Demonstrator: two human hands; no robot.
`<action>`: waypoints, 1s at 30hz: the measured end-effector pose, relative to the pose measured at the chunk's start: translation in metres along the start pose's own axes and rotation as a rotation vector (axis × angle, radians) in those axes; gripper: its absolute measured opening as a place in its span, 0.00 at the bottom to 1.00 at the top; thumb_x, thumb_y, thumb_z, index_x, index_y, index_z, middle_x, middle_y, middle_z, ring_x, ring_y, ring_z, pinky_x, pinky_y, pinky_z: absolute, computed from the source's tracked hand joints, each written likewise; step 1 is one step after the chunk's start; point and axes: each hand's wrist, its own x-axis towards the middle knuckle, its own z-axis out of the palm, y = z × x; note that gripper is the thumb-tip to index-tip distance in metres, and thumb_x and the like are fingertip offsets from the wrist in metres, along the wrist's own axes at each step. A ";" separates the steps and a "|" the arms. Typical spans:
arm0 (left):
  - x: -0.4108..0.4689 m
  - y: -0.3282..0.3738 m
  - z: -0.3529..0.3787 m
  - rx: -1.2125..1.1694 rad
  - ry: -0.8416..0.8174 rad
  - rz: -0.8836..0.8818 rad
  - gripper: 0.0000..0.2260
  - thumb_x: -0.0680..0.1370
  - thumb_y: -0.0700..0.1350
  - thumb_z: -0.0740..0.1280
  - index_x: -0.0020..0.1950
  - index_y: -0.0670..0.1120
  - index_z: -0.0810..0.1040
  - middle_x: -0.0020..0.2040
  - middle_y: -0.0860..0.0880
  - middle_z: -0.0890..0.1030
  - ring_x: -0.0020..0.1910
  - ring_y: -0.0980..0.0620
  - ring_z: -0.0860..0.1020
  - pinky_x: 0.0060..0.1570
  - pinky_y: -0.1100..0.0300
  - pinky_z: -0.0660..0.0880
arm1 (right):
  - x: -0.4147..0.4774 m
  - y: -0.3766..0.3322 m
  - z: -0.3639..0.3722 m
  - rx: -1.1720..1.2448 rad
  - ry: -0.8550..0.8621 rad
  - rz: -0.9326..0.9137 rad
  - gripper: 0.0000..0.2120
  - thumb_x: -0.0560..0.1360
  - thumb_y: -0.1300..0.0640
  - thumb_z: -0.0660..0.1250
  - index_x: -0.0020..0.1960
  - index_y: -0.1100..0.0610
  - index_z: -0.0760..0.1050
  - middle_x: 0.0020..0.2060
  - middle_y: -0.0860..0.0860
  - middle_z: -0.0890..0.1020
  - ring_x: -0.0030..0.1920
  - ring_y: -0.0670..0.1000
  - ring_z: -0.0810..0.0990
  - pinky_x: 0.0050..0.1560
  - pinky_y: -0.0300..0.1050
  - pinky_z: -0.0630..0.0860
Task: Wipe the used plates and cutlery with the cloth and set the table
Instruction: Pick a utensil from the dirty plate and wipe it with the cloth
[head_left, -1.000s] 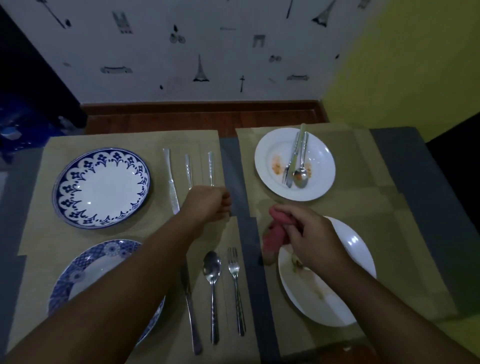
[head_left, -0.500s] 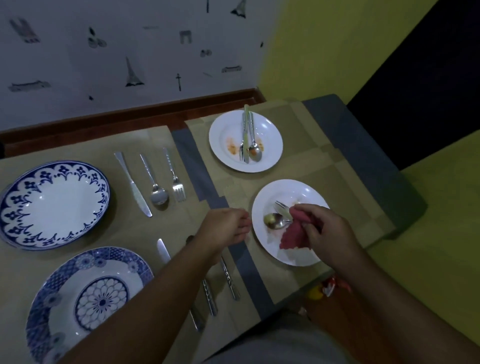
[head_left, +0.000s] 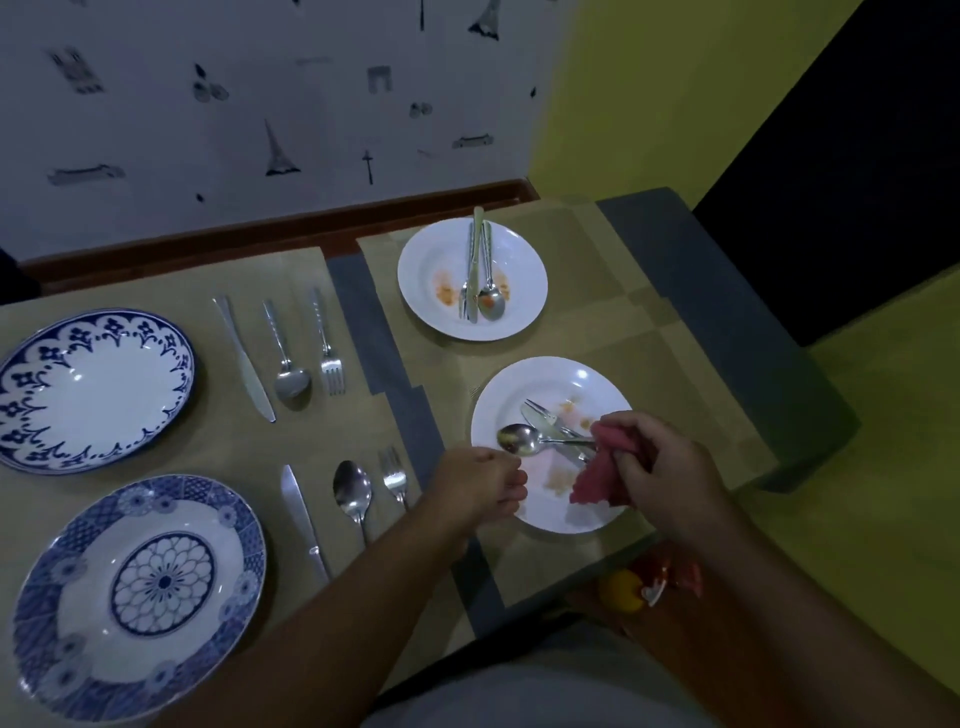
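Plates first: the near white plate (head_left: 587, 384), smeared with orange, holds a spoon (head_left: 524, 440), a fork (head_left: 543, 413) and a knife (head_left: 540, 427). The far white plate (head_left: 421, 270), also stained, holds its own cutlery trio (head_left: 475, 275). The spoon lies crosswise, bowl to your left and handle running right toward the red cloth (head_left: 597, 478). The fork and knife lie diagonally, tips to the far left and handles passing under the red cloth. The cutlery trio runs lengthwise away from you, heads nearest you and handles over the far rim. Your right hand (head_left: 670, 478) is curled round the bunched red cloth above the near white plate's right side. Your left hand (head_left: 483, 486) sits at that plate's left rim, fingers curled in with nothing seen in them; whether it touches the rim is unclear.
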 end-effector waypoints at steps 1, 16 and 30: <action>0.002 -0.002 0.006 -0.019 0.018 -0.013 0.03 0.78 0.41 0.71 0.49 0.41 0.83 0.46 0.41 0.87 0.46 0.45 0.86 0.45 0.55 0.84 | 0.005 0.003 -0.004 0.016 -0.016 -0.006 0.20 0.74 0.67 0.66 0.52 0.42 0.79 0.47 0.35 0.82 0.48 0.38 0.80 0.43 0.30 0.75; 0.030 -0.008 0.143 -0.199 0.454 -0.098 0.07 0.75 0.40 0.75 0.47 0.36 0.84 0.44 0.39 0.86 0.35 0.48 0.82 0.44 0.53 0.84 | 0.104 0.072 -0.068 0.079 -0.495 -0.237 0.19 0.70 0.63 0.68 0.55 0.42 0.78 0.49 0.37 0.82 0.48 0.35 0.80 0.47 0.30 0.75; 0.047 -0.024 0.166 0.117 0.519 -0.162 0.09 0.72 0.41 0.75 0.44 0.34 0.85 0.41 0.39 0.85 0.31 0.48 0.78 0.35 0.59 0.77 | 0.116 0.084 -0.066 0.084 -0.625 -0.350 0.20 0.69 0.64 0.67 0.52 0.42 0.78 0.46 0.37 0.83 0.48 0.36 0.81 0.48 0.31 0.74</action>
